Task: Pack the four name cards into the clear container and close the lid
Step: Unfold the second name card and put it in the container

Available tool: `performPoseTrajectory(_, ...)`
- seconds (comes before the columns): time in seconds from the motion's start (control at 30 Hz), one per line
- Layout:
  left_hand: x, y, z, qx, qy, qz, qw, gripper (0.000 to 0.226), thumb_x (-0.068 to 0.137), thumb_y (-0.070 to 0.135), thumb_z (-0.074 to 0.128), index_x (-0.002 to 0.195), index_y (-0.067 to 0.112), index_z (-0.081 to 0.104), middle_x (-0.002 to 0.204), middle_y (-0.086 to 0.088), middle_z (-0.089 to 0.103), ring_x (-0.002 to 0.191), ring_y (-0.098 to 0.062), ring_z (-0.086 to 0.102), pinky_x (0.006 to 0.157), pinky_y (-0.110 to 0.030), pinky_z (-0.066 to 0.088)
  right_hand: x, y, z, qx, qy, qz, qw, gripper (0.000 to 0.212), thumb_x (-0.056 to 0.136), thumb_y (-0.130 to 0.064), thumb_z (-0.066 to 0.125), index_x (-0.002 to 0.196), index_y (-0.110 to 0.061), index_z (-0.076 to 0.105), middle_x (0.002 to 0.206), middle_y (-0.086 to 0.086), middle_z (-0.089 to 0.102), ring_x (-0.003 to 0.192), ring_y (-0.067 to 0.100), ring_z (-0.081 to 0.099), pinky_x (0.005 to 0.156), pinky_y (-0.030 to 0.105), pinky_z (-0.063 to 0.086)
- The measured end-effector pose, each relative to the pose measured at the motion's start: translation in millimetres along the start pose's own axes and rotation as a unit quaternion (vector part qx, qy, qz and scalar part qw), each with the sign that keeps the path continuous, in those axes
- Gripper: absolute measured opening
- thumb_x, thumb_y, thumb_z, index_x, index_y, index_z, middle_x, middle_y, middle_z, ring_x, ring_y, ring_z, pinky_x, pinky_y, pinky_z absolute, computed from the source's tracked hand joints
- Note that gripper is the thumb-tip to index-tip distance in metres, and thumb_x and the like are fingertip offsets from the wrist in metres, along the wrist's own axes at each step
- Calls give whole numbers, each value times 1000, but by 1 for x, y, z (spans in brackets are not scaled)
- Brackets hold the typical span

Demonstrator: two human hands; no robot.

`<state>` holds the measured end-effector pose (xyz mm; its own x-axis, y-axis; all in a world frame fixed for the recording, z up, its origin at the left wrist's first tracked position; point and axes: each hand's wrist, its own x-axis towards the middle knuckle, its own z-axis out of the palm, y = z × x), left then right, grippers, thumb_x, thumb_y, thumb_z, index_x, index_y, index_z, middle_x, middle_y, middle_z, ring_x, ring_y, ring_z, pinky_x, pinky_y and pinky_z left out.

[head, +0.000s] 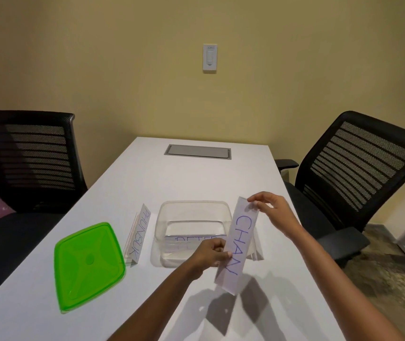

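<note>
A white name card reading CHAN (239, 239) is held above the table, between both hands. My left hand (210, 253) pinches its near left edge and my right hand (271, 211) pinches its far end. The clear container (164, 217) stands open just behind my left hand, with a card reading PETER (195, 239) lying inside it. To its left a folded card reading PHUNSUK (138, 236) stands on the table. Another white card (257, 253) peeks out on the table behind the CHAN card, mostly hidden. The green lid (88, 265) lies flat at the near left.
The white table (172, 178) has a grey cable hatch (197, 151) at its far end. Black mesh chairs stand at the left (32, 156) and right (358, 168) sides. A yellow wall with a switch (210, 57) is behind.
</note>
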<state>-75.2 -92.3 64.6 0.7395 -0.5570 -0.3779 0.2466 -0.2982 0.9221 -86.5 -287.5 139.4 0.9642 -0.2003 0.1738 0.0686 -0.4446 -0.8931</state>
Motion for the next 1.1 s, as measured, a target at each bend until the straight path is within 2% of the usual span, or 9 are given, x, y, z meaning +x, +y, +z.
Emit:
performPoseTrajectory(0.13,5,2,-1,-70,8,0,998,15,90,1,57,102,10,62,90,0,67,78,-9,63,66,-17,54,0,0,30,-34,21,-9,999,47,86,1,58,130,-11,49,130,8,48,115,15,46,87,12,40)
performPoseTrajectory(0.23,8,6,-2,-140,34,-12,990,12,91,1,57,94,12,60,84,0,67,73,-10,64,63,-19,55,-7,5,56,-24,9,39,999,75,85,-8,64,147,-16,22,147,10,27,133,19,33,111,40,36)
performPoseTrajectory(0.3,10,10,-5,-193,47,-8,980,14,91,-1,54,100,9,58,87,-3,67,75,-14,64,67,-23,56,-11,8,72,-13,4,79,997,82,84,-14,66,149,-17,16,151,13,26,138,27,32,112,45,35)
performPoseTrajectory(0.5,19,11,-21,-333,68,-5,940,29,91,-2,54,120,2,54,93,-8,67,82,-19,63,79,-29,53,-24,21,84,-38,-118,128,984,49,90,-35,57,135,-22,43,133,5,57,113,20,59,100,40,49)
performPoseTrajectory(0.63,23,6,-31,-360,74,-16,930,25,91,-4,54,116,2,54,97,-11,67,84,-22,64,73,-30,58,-24,29,74,-73,-190,144,968,54,82,-30,69,131,-22,48,122,-2,62,109,15,60,94,30,51)
performPoseTrajectory(0.73,25,6,-38,-305,87,-19,948,16,88,-5,57,100,5,59,96,-14,67,86,-26,65,81,-33,56,-17,30,69,-88,-190,148,966,56,77,-25,74,129,-20,52,115,-4,64,98,12,61,79,18,50)
performPoseTrajectory(0.83,26,15,-57,-282,144,-5,949,17,85,-6,61,81,8,53,70,-7,65,64,-16,66,56,-20,59,-3,26,64,-149,-176,123,965,63,75,-21,74,133,-20,49,127,2,62,101,13,60,80,21,47)
performPoseTrajectory(0.97,30,25,-96,-217,259,35,941,53,84,-11,61,129,4,36,111,-24,59,91,-29,59,82,-38,54,20,16,59,-250,-171,82,949,70,77,-24,71,140,-20,41,138,4,55,119,19,55,94,27,43)
performPoseTrajectory(1.1,30,23,-132,168,340,102,920,82,83,4,68,149,11,19,145,-16,36,130,-30,45,102,-40,43,43,8,60,-354,-188,36,916,67,83,-25,64,143,-20,34,146,3,45,130,20,44,101,27,35)
